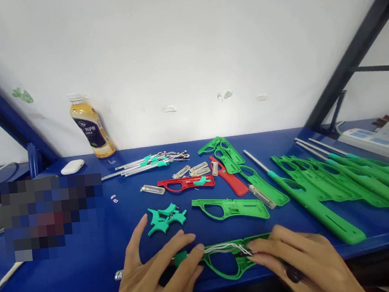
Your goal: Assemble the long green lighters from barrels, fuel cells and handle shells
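Note:
A green half shell (224,276) lies near the front edge of the blue table, with white wires (225,247) running along it. My left hand (162,273) is over its left end, fingers closed around a metal tube (119,275) with a teal collar (180,258); the index finger is raised. On the right, my right hand (294,255) pinches the wires' dark end at the shell's handle part. Just behind lie several teal triggers (167,219) and another green half shell (236,208).
Red shells (184,183), clear plastic pieces (152,189) and wired metal tubes (144,165) lie farther back. Long green lighters (324,211) fill the right side. A bottle (93,128), a white case (72,167) and a power strip (373,147) stand near the wall.

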A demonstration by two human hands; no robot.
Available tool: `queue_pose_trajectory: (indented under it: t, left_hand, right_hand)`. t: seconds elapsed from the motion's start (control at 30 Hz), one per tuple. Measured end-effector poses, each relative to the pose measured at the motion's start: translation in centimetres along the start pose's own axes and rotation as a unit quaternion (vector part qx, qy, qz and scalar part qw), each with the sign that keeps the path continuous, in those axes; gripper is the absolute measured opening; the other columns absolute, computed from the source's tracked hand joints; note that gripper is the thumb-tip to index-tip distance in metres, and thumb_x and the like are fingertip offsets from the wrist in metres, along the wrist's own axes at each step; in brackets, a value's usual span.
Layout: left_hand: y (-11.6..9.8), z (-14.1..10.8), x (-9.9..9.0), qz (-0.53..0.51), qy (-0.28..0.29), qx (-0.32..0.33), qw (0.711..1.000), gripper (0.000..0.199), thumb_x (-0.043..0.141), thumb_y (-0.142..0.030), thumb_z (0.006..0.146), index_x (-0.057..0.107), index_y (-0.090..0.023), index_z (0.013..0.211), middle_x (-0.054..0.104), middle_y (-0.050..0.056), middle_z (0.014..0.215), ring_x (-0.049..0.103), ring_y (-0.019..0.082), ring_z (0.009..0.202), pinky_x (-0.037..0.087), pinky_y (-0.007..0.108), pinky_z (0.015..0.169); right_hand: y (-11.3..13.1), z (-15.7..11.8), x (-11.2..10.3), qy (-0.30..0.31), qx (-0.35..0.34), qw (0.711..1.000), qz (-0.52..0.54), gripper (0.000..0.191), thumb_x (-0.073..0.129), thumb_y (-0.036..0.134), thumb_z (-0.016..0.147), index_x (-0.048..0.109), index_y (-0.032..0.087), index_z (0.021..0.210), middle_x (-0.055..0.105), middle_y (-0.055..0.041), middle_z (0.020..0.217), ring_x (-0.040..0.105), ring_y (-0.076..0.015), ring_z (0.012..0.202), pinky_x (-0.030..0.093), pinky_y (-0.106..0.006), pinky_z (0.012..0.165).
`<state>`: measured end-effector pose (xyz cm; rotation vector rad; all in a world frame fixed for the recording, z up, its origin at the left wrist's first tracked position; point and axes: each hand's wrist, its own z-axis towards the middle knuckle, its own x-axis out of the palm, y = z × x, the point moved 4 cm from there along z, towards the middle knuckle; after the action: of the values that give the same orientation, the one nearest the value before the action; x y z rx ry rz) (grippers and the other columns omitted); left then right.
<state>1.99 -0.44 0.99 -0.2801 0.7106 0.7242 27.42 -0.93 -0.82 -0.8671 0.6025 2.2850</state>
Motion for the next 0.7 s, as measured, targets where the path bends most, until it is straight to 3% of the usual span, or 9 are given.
queue_pose_trajectory:
  t: [0.13,0.2,0.27,0.3,0.43,0.53,0.7]
  left_hand:
    - [1.2,0.0,-0.8,0.027,-0.014,-0.026,0.999,0.031,0.063,-0.009,0.098,0.071,-0.026,0.123,0.078,-0.002,0.116,0.074,0.015,0.103,0.023,0.054,0.132]
    - [2.5,0.3,-0.9,0.033,-0.013,-0.047,0.998,0.027,0.060,-0.011,0.099,0.070,-0.025,0.121,0.076,0.001,0.114,0.071,0.019,0.106,0.031,0.054,0.125]
    - [4.0,0.8,-0.6,0.024,0.006,-0.079,0.997,0.018,0.060,-0.019,0.101,0.071,-0.027,0.113,0.073,0.001,0.109,0.066,0.021,0.104,0.046,0.044,0.104]
    - [4.6,1.1,-0.3,0.020,0.019,-0.094,0.995,0.014,0.061,-0.023,0.101,0.072,-0.027,0.109,0.071,0.002,0.106,0.063,0.022,0.100,0.048,0.042,0.093]
    - [5.9,2.1,1.5,0.025,0.073,-0.117,0.990,0.014,0.062,-0.028,0.099,0.075,-0.026,0.097,0.068,0.002,0.095,0.057,0.023,0.086,0.043,0.041,0.079]
    - [6.2,2.3,2.3,0.027,0.072,-0.116,0.990,0.017,0.059,-0.026,0.098,0.075,-0.026,0.091,0.069,0.002,0.089,0.055,0.023,0.079,0.040,0.039,0.074]
    - [5.7,2.4,1.4,0.032,0.045,-0.104,0.993,0.023,0.052,-0.031,0.105,0.071,-0.026,0.094,0.069,0.000,0.093,0.059,0.020,0.079,0.044,0.037,0.076]
  right_hand:
    - [0.0,-0.1,0.0,-0.003,0.000,1.000,0.009,0.012,0.065,0.017,0.101,0.067,0.021,0.111,0.073,0.0018,0.085,0.064,-0.0081,0.062,0.049,-0.023,0.056]
    - [0.1,0.0,0.0,-0.002,0.003,1.000,0.010,0.011,0.064,0.017,0.101,0.068,0.021,0.111,0.073,0.0021,0.086,0.065,-0.0080,0.063,0.049,-0.023,0.056]
    - [0.1,0.1,0.0,0.003,0.004,1.000,0.010,0.011,0.064,0.017,0.102,0.068,0.022,0.110,0.073,0.0021,0.088,0.067,-0.0078,0.066,0.049,-0.022,0.057]
    - [0.1,0.1,0.0,0.006,0.005,1.000,0.012,0.011,0.063,0.017,0.102,0.068,0.022,0.111,0.073,0.0019,0.090,0.068,-0.0078,0.068,0.050,-0.021,0.058]
    - [-0.1,0.2,0.3,0.023,0.025,0.999,0.024,0.011,0.063,0.018,0.102,0.067,0.023,0.111,0.074,0.0023,0.094,0.070,-0.0078,0.073,0.052,-0.021,0.062]
    - [-0.2,0.3,0.3,0.024,0.035,0.999,0.024,0.010,0.062,0.020,0.103,0.067,0.025,0.110,0.074,0.0034,0.095,0.070,-0.0077,0.073,0.052,-0.021,0.063]
    - [-0.1,0.7,0.0,0.024,0.048,0.998,0.029,0.008,0.062,0.022,0.103,0.067,0.026,0.109,0.073,0.0045,0.094,0.071,-0.0067,0.073,0.051,-0.021,0.062]
